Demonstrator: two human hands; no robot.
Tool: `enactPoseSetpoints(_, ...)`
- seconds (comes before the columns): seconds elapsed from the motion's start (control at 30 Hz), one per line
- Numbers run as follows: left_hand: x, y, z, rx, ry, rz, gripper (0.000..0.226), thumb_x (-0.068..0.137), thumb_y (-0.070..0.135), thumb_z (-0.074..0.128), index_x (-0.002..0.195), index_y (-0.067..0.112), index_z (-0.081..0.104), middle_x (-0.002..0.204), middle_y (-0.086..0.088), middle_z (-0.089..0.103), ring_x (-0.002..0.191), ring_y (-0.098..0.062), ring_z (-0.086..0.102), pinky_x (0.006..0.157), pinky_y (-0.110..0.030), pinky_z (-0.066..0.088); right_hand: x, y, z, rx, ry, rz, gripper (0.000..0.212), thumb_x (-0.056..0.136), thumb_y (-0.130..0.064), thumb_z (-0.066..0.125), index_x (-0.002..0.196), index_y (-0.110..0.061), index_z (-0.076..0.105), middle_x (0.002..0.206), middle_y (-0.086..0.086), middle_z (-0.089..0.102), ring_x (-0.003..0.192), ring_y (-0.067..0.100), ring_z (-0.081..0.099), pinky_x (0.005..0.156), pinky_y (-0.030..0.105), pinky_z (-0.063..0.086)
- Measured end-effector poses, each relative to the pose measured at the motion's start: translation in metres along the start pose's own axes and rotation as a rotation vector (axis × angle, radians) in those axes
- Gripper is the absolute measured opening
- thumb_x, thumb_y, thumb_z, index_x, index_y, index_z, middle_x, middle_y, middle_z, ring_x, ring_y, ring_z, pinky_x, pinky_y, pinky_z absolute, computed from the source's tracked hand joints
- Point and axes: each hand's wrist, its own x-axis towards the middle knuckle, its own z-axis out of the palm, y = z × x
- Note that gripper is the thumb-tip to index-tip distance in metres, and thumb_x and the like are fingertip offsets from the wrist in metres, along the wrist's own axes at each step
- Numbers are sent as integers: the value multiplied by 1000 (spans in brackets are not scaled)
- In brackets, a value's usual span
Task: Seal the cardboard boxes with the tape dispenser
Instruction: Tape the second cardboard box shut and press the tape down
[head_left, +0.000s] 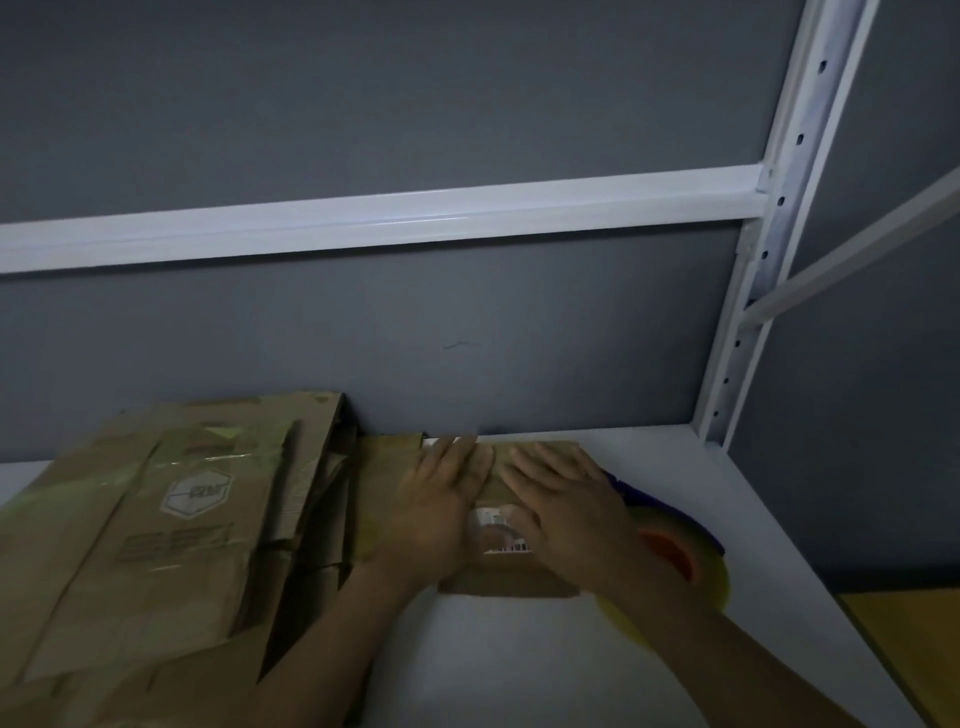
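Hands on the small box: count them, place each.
2. The left hand lies flat on the small box, left side; the right hand on its right side.

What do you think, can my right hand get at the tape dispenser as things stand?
Probably yes. The right hand lies flat on the small box, holding nothing, and the tape dispenser sits on the shelf just beside its wrist, with nothing between them.
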Motion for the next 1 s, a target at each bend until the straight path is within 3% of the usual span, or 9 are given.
enactPoseSetpoints(0.1, 4, -3, 5, -155, -129, -16, 115, 70, 91, 4, 152, 13, 23, 158, -1, 5, 145, -18, -3, 119, -36, 3, -2, 2, 2, -31, -21, 34, 67, 100, -48, 2, 129, -26, 59, 135, -6, 57, 127, 18, 51, 106, 42, 33)
enactPoseSetpoints(0.17, 4, -2, 5, -165, -138, -36, 111, 67, 89, 6, 154, 21, 12, 156, 5, -7, 142, -13, -14, 121, -33, 2, -1, 3, 2, -44, -16, 3, 68, 100, -48, 2, 130, -23, 58, 137, -4, 55, 128, 20, 50, 106, 44, 33)
enactPoseSetpoints(0.37, 5, 0, -2, -173, -191, -96, 106, 65, 82, 8, 154, 25, 4, 150, 11, -19, 139, -7, -19, 121, -29, 0, 0, 6, -7, 6, -5, 9, 76, 98, -52, -5, 132, -19, 56, 139, 1, 53, 130, 20, 48, 110, 36, 24)
enactPoseSetpoints(0.57, 4, 7, -5, -359, -175, -297, 112, 82, 61, 62, 153, 14, -9, 157, 4, -27, 149, -16, 0, 117, -26, 15, -6, 12, -8, 367, -48, 184, 54, 103, -40, 18, 152, -20, 15, 161, -7, -4, 147, 8, -2, 111, 18, 4)
enactPoseSetpoints(0.67, 9, 13, -6, -541, -159, -421, 122, 74, 48, 78, 154, 13, -8, 162, 1, -12, 148, -15, 9, 115, -26, 20, -4, 3, 0, 566, 6, 310, 58, 102, -38, 23, 154, -18, 4, 160, -8, -9, 142, 11, 24, 106, 17, 35)
enactPoseSetpoints(0.73, 8, 15, -1, -652, -69, -490, 125, 65, 40, 87, 155, 16, 4, 160, -1, 20, 143, -18, 28, 114, -30, 30, -6, -1, 1, 669, -6, 413, 61, 102, -39, 26, 153, -23, -4, 161, -5, -1, 114, 9, 53, 75, 16, 53)
enactPoseSetpoints(0.83, 1, 17, 9, -829, 55, -607, 132, 54, 33, 94, 155, 23, 10, 131, 6, 58, 118, -13, 56, 98, -30, 49, -14, -3, -4, 915, 5, 525, 64, 102, -39, 30, 152, -29, -9, 124, 11, 57, 74, 10, 62, 49, 15, 47)
enactPoseSetpoints(0.9, -1, 15, 13, -861, 47, -650, 133, 51, 36, 95, 155, 25, 12, 122, 9, 63, 110, -10, 61, 94, -29, 52, -17, -4, -8, 923, -7, 562, 67, 102, -42, 33, 152, -29, -10, 94, 6, 64, 70, 14, 64, 50, 20, 49)
enactPoseSetpoints(1.0, 1, 10, 14, -786, -10, -697, 111, 42, 57, 90, 138, 22, 46, 110, 12, 69, 99, -7, 66, 85, -27, 55, -12, -3, -14, 840, -79, 659, 68, 99, -49, 34, 153, -18, 6, 93, 0, 62, 72, 10, 62, 55, 21, 51)
